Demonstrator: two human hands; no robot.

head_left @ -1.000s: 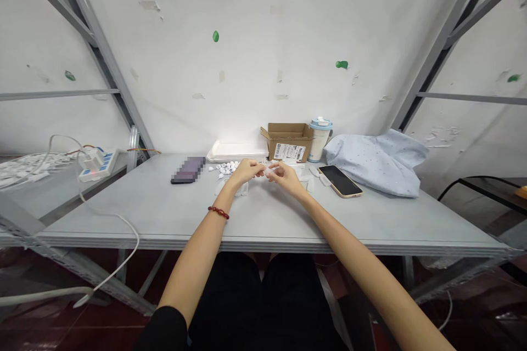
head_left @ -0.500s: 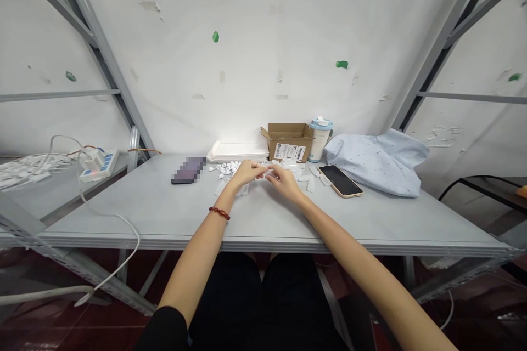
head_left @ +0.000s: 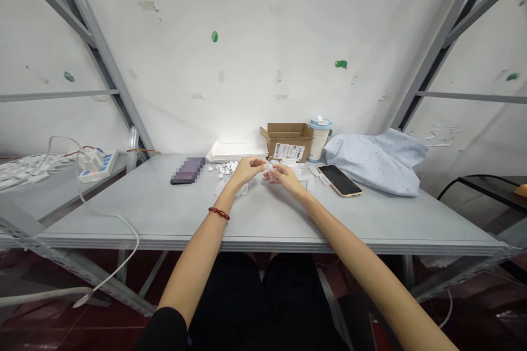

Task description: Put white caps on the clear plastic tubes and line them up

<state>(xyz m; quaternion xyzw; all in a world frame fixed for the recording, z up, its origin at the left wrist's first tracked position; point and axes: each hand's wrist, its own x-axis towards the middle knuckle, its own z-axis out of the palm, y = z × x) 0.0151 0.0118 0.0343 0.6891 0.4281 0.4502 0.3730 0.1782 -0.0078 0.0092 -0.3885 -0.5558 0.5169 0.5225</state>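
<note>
My left hand (head_left: 246,170) and my right hand (head_left: 283,176) meet over the far middle of the grey table (head_left: 263,219). Both pinch a small white plastic piece (head_left: 269,165) held between their fingertips, just above the table top. A red bead bracelet (head_left: 218,212) is on my left wrist. Several small white pieces (head_left: 225,168) lie scattered on the table behind and beside my left hand. More white pieces (head_left: 309,180) lie to the right of my right hand.
At the back stand a white tray (head_left: 235,151), an open cardboard box (head_left: 288,141) and a lidded cup (head_left: 320,139). A phone (head_left: 340,180) and a light blue cloth (head_left: 376,161) lie right. A dark flat object (head_left: 188,170) lies left. A power strip (head_left: 97,164) with cables sits far left.
Both hands have lifted slightly and drawn closer together around the small white piece. Nothing else on the table has moved.
</note>
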